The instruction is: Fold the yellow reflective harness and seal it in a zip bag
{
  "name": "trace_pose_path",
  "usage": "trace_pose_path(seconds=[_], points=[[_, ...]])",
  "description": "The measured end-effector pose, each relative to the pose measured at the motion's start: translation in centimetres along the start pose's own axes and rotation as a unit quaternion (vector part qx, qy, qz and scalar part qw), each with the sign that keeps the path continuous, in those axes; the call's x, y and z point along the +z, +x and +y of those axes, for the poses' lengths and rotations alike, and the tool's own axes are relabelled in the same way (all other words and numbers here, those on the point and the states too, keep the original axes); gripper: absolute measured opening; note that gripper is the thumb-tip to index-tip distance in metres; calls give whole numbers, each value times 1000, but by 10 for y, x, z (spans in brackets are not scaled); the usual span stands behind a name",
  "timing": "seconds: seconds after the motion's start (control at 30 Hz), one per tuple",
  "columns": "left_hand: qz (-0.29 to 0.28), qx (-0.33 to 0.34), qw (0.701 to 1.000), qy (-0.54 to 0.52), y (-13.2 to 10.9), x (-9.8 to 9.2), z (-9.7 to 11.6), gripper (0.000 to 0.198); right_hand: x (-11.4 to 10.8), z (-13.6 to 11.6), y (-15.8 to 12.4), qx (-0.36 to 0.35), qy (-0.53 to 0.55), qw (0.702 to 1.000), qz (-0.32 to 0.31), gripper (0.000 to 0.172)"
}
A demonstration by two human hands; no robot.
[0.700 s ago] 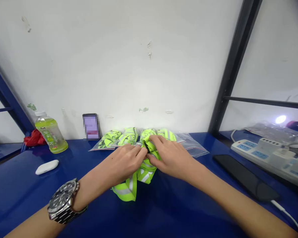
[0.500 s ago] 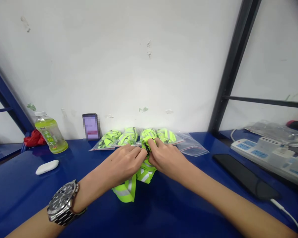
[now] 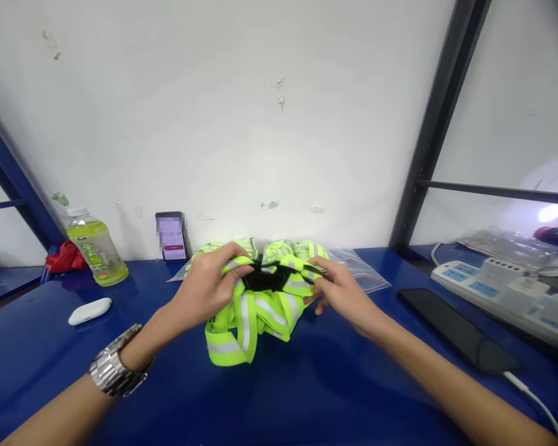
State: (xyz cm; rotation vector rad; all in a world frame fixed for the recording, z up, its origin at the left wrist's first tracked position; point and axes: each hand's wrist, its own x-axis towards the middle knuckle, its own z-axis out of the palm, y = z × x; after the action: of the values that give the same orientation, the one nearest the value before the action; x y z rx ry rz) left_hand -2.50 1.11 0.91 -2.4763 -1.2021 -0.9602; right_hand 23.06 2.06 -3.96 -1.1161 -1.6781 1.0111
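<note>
A neon-yellow reflective strap vest [image 3: 255,310] with grey stripes and a black middle piece is held up just above the blue table [image 3: 283,396]. My left hand [image 3: 204,288] grips its left end with the fingers curled round the fabric. My right hand [image 3: 339,294] pinches its right end. The black part is stretched between the two hands and the loose straps hang down onto the table. Behind the vest, against the wall, lies a row of several clear bags [image 3: 307,251] with folded vests of the same kind inside.
At the left stand a green drink bottle [image 3: 95,251], a red object [image 3: 65,259] and a white case [image 3: 89,310]. A phone [image 3: 172,236] leans on the wall. To the right are a black phone [image 3: 456,331] on a cable, a power strip [image 3: 502,285] and a dark post [image 3: 432,130].
Both hands were together pressing the folded vest on the table. They have moved apart and lifted, spreading the vest open so its black middle shows.
</note>
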Motion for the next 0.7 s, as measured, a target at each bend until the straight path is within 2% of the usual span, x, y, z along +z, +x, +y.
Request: trace_pose_path(seconds=[0.07, 0.1, 0.13, 0.2, 0.23, 0.27, 0.3, 0.33, 0.4, 0.43, 0.47, 0.53, 0.57, 0.63, 0.7], points=[[-23, -53, 997, -44, 4, -4, -5, 21, -4, 5, -3, 30, -32, 999, 30, 27], [-38, -62, 996, -57, 6, -6, -6, 24, -6, 6, -5, 19, -73, 995, 65, 26], [-53, -62, 995, -65, 8, -8, -6, 26, -7, 6, -6, -13, -119, 987, 107, 26], [-81, -35, 994, -70, 14, -11, -2, 26, -8, -2, -10, -125, -189, 956, 184, 33], [-98, -9, 992, -72, 18, -12, 1, 24, -6, -9, -11, -184, -204, 940, 201, 38], [-118, 23, 990, -77, 23, -14, 6, 22, -4, -19, -12, -238, -210, 930, 184, 40], [-136, 56, 985, -85, 30, -15, 10, 20, -1, -30, -12, -260, -223, 929, 139, 44], [-151, 86, 980, -94, 37, -17, 15, 19, 2, -41, -11, -252, -241, 933, 84, 45], [-142, 125, 977, -96, 53, -20, 23, 18, 8, -60, -5, -199, -265, 941, -70, 27], [-110, 132, 982, -74, 60, -21, 27, 18, 9, -67, -1, -175, -245, 949, -93, 20], [-61, 130, 989, -40, 64, -21, 31, 19, 10, -72, 3, -153, -192, 964, -106, 21], [63, 109, 991, 39, 67, -20, 37, 22, 10, -78, 11, -103, -17, 990, -95, 23], [117, 95, 986, 65, 63, -19, 40, 23, 10, -80, 15, -78, 84, 990, -80, 22], [172, 77, 980, 65, 50, -13, 49, 22, 8, -84, 18, -49, 253, 966, -29, 22], [161, 70, 984, 16, 33, -6, 58, 25, 7, -91, 18, -64, 347, 935, 23, 23]])
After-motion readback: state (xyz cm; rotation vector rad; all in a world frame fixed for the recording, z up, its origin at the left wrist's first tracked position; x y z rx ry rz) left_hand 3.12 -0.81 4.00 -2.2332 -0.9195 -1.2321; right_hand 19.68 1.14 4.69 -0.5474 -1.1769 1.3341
